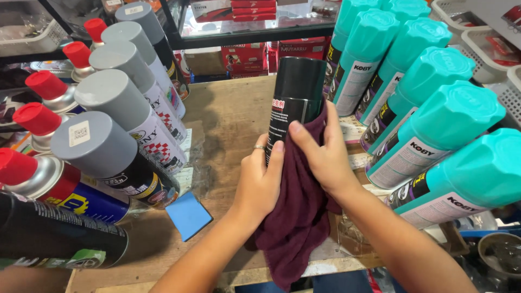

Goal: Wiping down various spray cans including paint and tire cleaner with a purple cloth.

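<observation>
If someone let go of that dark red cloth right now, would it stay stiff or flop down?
The dark maroon cloth would probably flop: it already hangs in loose folds below the hands. It looks soft and light, since the right hand presses it around the black spray can while the left hand steadies the can. It likely wouldn't roll or slide far.

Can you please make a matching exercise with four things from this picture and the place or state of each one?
Things:
1. black spray can
2. dark red cloth
3. teal-capped cans
4. blue square piece

Places or states:
a. lying flat on the wooden table
b. standing in rows at the right side
c. held upright between the left hand and right hand
d. pressed against the can and hanging down over the table edge

Pairs: 1-c, 2-d, 3-b, 4-a
</observation>
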